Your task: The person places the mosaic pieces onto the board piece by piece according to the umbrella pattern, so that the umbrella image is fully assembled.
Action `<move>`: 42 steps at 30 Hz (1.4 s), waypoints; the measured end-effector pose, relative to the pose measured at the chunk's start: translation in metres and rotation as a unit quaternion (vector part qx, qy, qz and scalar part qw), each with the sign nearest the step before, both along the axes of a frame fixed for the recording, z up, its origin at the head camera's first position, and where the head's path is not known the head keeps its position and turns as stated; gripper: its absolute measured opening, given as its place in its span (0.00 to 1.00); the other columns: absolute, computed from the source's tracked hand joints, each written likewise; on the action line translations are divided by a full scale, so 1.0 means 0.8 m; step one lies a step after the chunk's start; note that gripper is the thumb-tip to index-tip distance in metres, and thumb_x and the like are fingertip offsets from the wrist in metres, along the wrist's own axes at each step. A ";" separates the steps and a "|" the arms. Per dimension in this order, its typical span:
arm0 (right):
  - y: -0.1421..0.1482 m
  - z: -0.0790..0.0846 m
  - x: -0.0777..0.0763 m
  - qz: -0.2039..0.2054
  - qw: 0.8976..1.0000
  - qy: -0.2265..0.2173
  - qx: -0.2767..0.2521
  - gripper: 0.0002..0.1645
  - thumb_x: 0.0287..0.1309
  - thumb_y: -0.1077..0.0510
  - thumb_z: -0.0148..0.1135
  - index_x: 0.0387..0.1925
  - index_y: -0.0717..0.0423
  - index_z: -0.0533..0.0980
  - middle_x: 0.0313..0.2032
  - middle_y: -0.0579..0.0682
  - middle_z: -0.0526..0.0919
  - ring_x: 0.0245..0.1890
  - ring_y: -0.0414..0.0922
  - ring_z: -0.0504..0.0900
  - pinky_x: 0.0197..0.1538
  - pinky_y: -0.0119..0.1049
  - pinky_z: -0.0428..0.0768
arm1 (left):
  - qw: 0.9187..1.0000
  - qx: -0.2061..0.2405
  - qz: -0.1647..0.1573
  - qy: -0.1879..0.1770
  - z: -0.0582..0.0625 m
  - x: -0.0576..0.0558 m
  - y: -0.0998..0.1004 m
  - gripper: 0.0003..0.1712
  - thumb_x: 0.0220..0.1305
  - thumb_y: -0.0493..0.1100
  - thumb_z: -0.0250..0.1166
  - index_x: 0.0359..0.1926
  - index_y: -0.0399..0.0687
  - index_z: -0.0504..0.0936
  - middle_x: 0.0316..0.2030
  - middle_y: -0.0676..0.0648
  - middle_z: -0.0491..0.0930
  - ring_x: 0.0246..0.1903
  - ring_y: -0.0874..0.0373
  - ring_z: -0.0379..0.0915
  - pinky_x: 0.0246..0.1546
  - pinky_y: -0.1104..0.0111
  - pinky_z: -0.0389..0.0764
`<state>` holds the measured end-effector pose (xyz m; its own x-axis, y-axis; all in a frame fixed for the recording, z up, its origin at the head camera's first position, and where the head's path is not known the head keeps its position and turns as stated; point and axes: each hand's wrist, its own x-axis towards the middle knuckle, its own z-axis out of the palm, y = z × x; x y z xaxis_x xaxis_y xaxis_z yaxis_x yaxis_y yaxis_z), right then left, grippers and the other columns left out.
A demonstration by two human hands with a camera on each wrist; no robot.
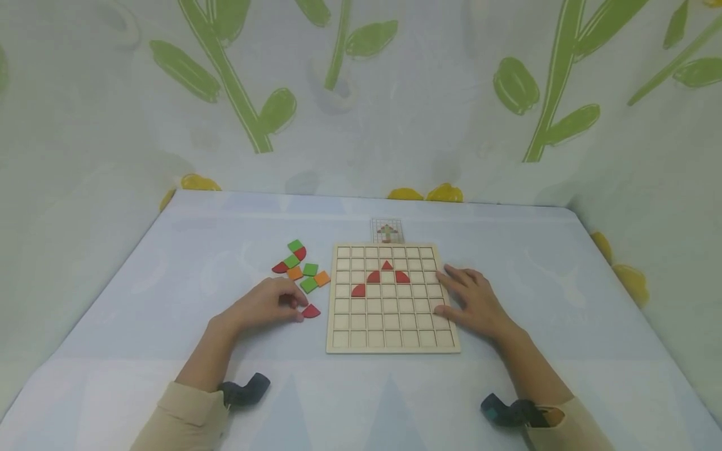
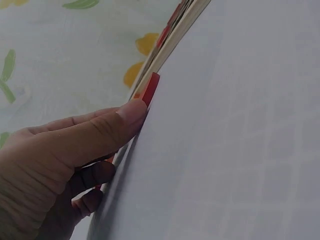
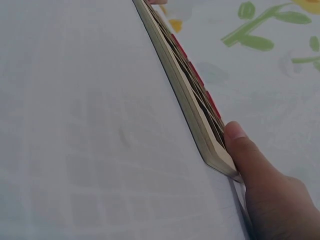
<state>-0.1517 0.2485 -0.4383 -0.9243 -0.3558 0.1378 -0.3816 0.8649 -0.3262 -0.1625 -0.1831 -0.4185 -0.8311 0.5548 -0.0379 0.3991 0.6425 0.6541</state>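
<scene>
My left hand [image 1: 269, 305] pinches a red quarter-circle piece [image 1: 311, 311] by its left end, left of the wooden grid board [image 1: 393, 350]. In the left wrist view the thumb lies against the red quarter-circle piece [image 2: 151, 89], low over the table. Set in the board's upper squares are a red triangle [image 1: 387, 265] and three red quarter-circles, one of them at the lower left [image 1: 359, 290]. My right hand [image 1: 472, 299] rests with spread fingers along the board's right edge. The right wrist view has its thumb [image 3: 237, 137] touching the board's corner.
Loose pieces lie left of the board: several green squares [image 1: 310, 269], two orange squares [image 1: 294, 273] and two red quarter-circles [image 1: 279, 268]. A small pattern card [image 1: 387, 231] lies behind the board's far edge. The table [image 1: 248, 216] meets a leaf-printed backdrop.
</scene>
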 end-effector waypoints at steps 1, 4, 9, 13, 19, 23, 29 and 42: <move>0.000 0.000 0.000 -0.002 1.000 -0.002 0.000 0.44 0.51 0.37 0.63 0.67 0.50 0.65 0.68 0.55 0.61 0.64 0.61 0.57 0.60 0.63 0.57 | 1.000 0.003 -0.003 -0.004 0.000 0.000 0.000 0.14 0.51 0.44 0.72 0.41 0.55 0.84 0.30 0.60 0.76 0.34 0.63 0.71 0.38 0.70 0.74; -0.001 0.001 0.001 -0.001 1.000 0.000 -0.002 0.44 0.50 0.37 0.64 0.66 0.50 0.66 0.68 0.56 0.62 0.64 0.61 0.57 0.60 0.63 0.58 | 0.999 0.019 -0.024 -0.015 -0.001 0.001 0.001 0.18 0.52 0.41 0.71 0.46 0.54 0.84 0.31 0.59 0.76 0.35 0.62 0.71 0.38 0.70 0.74; -0.001 0.002 0.001 -0.004 1.000 -0.002 -0.004 0.44 0.50 0.36 0.64 0.66 0.50 0.66 0.68 0.55 0.62 0.64 0.60 0.57 0.61 0.63 0.57 | 0.999 0.027 -0.034 -0.019 -0.005 -0.001 0.002 0.14 0.52 0.41 0.71 0.42 0.57 0.85 0.31 0.60 0.76 0.34 0.62 0.71 0.37 0.71 0.75; -0.001 0.003 0.000 -0.007 1.000 -0.007 -0.002 0.44 0.50 0.36 0.63 0.66 0.50 0.65 0.68 0.55 0.61 0.65 0.60 0.57 0.61 0.62 0.57 | 1.000 0.010 -0.003 0.000 -0.006 -0.002 0.004 0.13 0.46 0.47 0.75 0.36 0.58 0.84 0.26 0.59 0.74 0.31 0.62 0.70 0.34 0.71 0.74; -0.001 0.001 0.000 -0.001 1.000 0.006 -0.009 0.44 0.50 0.37 0.64 0.65 0.51 0.66 0.67 0.56 0.63 0.64 0.61 0.58 0.60 0.63 0.58 | 1.000 -0.012 0.014 0.003 -0.003 -0.001 0.002 0.14 0.41 0.51 0.78 0.30 0.61 0.82 0.24 0.59 0.73 0.30 0.61 0.69 0.33 0.71 0.73; 0.000 -0.001 0.000 0.001 1.000 0.010 -0.007 0.44 0.50 0.37 0.64 0.65 0.51 0.67 0.67 0.56 0.63 0.63 0.61 0.59 0.60 0.63 0.58 | 1.000 -0.017 0.010 0.002 -0.002 0.001 0.003 0.12 0.44 0.49 0.76 0.30 0.60 0.82 0.25 0.59 0.74 0.32 0.61 0.69 0.35 0.70 0.73; 0.000 0.001 0.001 0.000 1.000 0.002 -0.002 0.44 0.50 0.37 0.64 0.65 0.51 0.66 0.67 0.56 0.62 0.64 0.60 0.58 0.61 0.62 0.57 | 0.999 -0.029 0.000 0.038 -0.007 0.003 0.011 0.23 0.46 0.53 0.75 0.46 0.60 0.83 0.34 0.62 0.74 0.38 0.64 0.67 0.41 0.67 0.73; -0.002 0.001 0.000 0.001 1.000 0.018 0.001 0.43 0.50 0.37 0.64 0.65 0.52 0.67 0.67 0.56 0.64 0.62 0.60 0.60 0.59 0.62 0.60 | 0.999 0.022 0.007 0.034 -0.007 0.005 0.014 0.11 0.51 0.50 0.72 0.37 0.59 0.84 0.31 0.63 0.76 0.35 0.64 0.70 0.39 0.70 0.74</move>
